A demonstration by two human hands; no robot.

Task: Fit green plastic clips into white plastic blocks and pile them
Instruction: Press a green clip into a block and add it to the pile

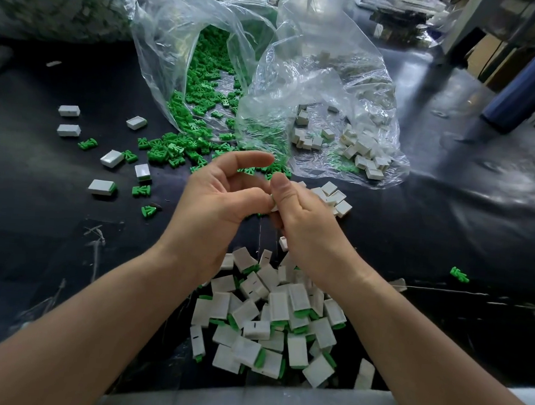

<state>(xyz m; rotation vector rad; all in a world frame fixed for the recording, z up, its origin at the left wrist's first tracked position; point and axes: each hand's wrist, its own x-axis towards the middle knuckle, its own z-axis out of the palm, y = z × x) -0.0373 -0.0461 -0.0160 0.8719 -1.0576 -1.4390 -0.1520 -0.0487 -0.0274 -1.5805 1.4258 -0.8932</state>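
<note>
Centrally, the right hand (303, 217) pinches a block (273, 205) that pokes left toward the left hand (216, 199), whose curled fingers meet it; whether they hold a clip I cannot tell. The pile (271, 321) lies below.

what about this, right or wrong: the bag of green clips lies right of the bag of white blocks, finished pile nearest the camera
Wrong on the side. In the head view the clip bag lies left of the block bag; the finished pile is nearest the camera.
</note>
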